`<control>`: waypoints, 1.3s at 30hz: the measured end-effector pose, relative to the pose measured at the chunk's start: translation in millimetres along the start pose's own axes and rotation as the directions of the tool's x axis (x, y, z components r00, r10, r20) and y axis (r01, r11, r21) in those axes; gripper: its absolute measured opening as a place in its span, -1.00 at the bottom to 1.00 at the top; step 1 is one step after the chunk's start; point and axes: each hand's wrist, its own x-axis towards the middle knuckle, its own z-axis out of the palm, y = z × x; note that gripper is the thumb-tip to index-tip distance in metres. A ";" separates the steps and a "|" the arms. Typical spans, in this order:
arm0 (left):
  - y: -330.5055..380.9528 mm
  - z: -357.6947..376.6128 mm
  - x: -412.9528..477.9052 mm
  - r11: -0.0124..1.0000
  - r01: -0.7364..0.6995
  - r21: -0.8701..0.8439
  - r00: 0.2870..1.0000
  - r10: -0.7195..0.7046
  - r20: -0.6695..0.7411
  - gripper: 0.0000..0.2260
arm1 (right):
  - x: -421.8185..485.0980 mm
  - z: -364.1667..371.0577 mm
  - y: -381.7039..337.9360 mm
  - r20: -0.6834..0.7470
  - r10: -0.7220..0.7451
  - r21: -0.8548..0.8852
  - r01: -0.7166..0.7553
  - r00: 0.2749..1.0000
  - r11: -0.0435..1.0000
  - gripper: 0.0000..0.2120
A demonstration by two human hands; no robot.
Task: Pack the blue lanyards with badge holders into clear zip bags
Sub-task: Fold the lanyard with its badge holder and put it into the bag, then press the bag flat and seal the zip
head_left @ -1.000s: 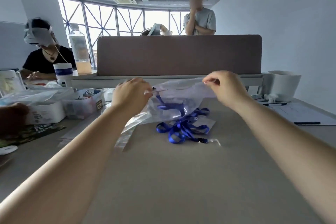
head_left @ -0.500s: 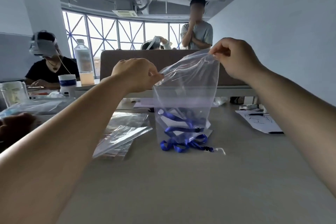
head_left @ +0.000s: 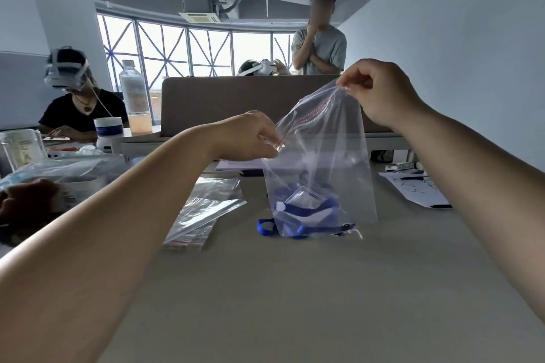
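I hold a clear zip bag (head_left: 330, 156) upright over the table, its bottom near the tabletop. My left hand (head_left: 247, 135) pinches the lower left corner of the bag's mouth. My right hand (head_left: 380, 91) pinches the upper right corner, higher up, so the zip edge slants. A blue lanyard with a clear badge holder (head_left: 306, 209) lies bunched in the bag's bottom. One blue loop (head_left: 265, 227) and a clip end (head_left: 348, 228) show on the table at the bag's base; I cannot tell whether they are inside the bag.
A stack of empty clear zip bags (head_left: 203, 209) lies on the table left of the held bag. Boxes, a cup and a bottle (head_left: 134, 97) crowd the far left. Papers and a pen (head_left: 418, 188) lie at the right. A grey divider (head_left: 236, 103) stands behind, with people beyond.
The bag went from lying over the lanyard to hanging upright. In the last half second my left hand dropped while my right stayed high, and the lanyard settled lower in the bag.
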 end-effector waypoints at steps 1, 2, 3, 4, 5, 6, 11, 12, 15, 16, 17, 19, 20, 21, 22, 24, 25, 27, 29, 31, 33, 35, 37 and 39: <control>0.9 -0.4 -0.5 1.000 -0.001 0.002 1.000 0.001 -0.010 -0.80 | -0.1 -0.1 1.6 0.003 0.000 0.004 0.000 1.000 1.000 -0.86; 1.4 -0.9 -0.4 1.000 -0.005 0.009 1.000 0.005 -0.030 -0.81 | -0.3 -0.2 2.9 0.002 0.004 0.007 -0.004 1.000 1.000 -0.86; 1.0 -1.4 0.4 1.000 -0.009 0.014 0.998 0.010 -0.059 -0.83 | -0.1 -0.3 4.3 -0.002 0.011 0.011 -0.011 1.000 1.000 -0.87; 0.4 -1.9 1.5 1.000 -0.014 0.016 0.995 0.016 -0.096 -0.85 | -0.1 -0.5 5.4 -0.008 0.018 0.014 -0.018 1.000 1.000 -0.87; -0.4 -2.5 2.9 1.000 -0.022 0.009 0.990 0.023 -0.142 -0.87 | -0.1 -1.2 6.6 -0.013 0.023 0.016 -0.022 1.000 1.000 -0.88; -1.0 -3.2 4.1 0.999 -0.032 -0.009 0.981 0.029 -0.194 -0.88 | -0.5 -2.1 7.5 -0.017 0.025 0.018 -0.025 1.000 1.000 -0.88; -5.5 -11.7 9.2 0.991 -0.012 -0.136 0.894 -0.050 -0.446 -0.91 | -4.8 -7.6 18.4 -0.040 0.098 0.071 -0.095 0.994 0.993 -0.87; -6.0 -13.3 9.1 0.990 0.007 -0.140 0.879 -0.073 -0.472 -0.88 | -6.4 -7.9 20.8 -0.043 0.122 0.102 -0.117 0.992 0.988 -0.86; -7.8 -13.9 9.8 0.996 0.082 -0.041 0.864 -0.091 -0.496 -0.80 | -11.0 -4.8 23.8 -0.049 0.158 0.155 -0.149 0.986 0.977 -0.80; -6.8 -13.2 9.9 0.994 0.106 -0.003 0.863 -0.094 -0.496 -0.79 | -12.0 -2.9 23.6 -0.055 0.171 0.165 -0.160 0.984 0.973 -0.78; -5.3 -12.5 10.3 0.993 0.121 0.014 0.862 -0.098 -0.498 -0.78 | -12.3 -0.8 23.6 -0.062 0.194 0.187 -0.180 0.979 0.966 -0.78; -1.1 -11.2 12.1 0.994 0.110 -0.019 0.861 -0.104 -0.498 -0.79 | -11.9 3.3 22.2 -0.055 0.265 0.290 -0.239 0.963 0.927 -0.79; 1.7 -10.3 13.1 0.994 0.096 -0.054 0.860 -0.110 -0.498 -0.80 | -11.8 5.0 21.2 -0.030 0.301 0.361 -0.271 0.953 0.892 -0.80; 3.8 -9.4 14.2 0.992 0.088 -0.094 0.857 -0.123 -0.500 -0.81 | -11.9 6.7 20.1 0.011 0.332 0.427 -0.305 0.943 0.851 -0.80; 5.3 -8.6 14.9 0.987 0.082 -0.137 0.849 -0.141 -0.509 -0.81 | -12.5 8.6 19.3 0.066 0.359 0.472 -0.346 0.931 0.811 -0.79; 6.1 -7.9 16.0 0.971 0.067 -0.230 0.825 -0.183 -0.534 -0.82 | -15.5 12.3 17.3 0.164 0.387 0.493 -0.415 0.907 0.765 -0.79; 5.8 -8.5 15.8 0.961 0.058 -0.271 0.817 -0.201 -0.541 -0.83 | -17.2 13.9 17.5 0.183 0.390 0.490 -0.427 0.903 0.760 -0.81; 4.5 -10.5 14.3 0.951 0.062 -0.302 0.815 -0.223 -0.535 -0.86 | -20.5 15.5 18.0 0.173 0.396 0.508 -0.426 0.902 0.749 -0.87; 2.2 -13.2 11.8 0.965 0.084 -0.248 0.832 -0.205 -0.516 -0.89 | -23.2 13.9 19.5 0.136 0.392 0.509 -0.404 0.910 0.760 -0.89; 0.9 -16.8 8.3 0.979 0.093 -0.182 0.861 -0.171 -0.479 -0.90 | -24.4 10.3 21.6 0.107 0.362 0.457 -0.369 0.926 0.809 -0.90; 0.3 -22.5 4.5 0.982 0.108 -0.155 0.876 -0.168 -0.453 -0.89 | -24.4 7.2 22.1 0.108 0.334 0.419 -0.347 0.936 0.839 -0.90; -1.4 -28.6 2.3 0.974 0.110 -0.196 0.886 -0.186 -0.425 -0.89 | -23.9 6.4 23.2 0.097 0.315 0.391 -0.327 0.944 0.860 -0.90; -1.6 -31.6 1.3 0.937 0.060 -0.345 0.912 -0.192 -0.362 -0.89 | -23.5 8.0 23.3 0.049 0.306 0.360 -0.302 0.951 0.883 -0.89; 1.6 -29.1 0.4 0.868 0.037 -0.495 0.929 -0.212 -0.303 -0.91 | -23.5 12.4 25.2 0.032 0.331 0.389 -0.317 0.943 0.865 -0.84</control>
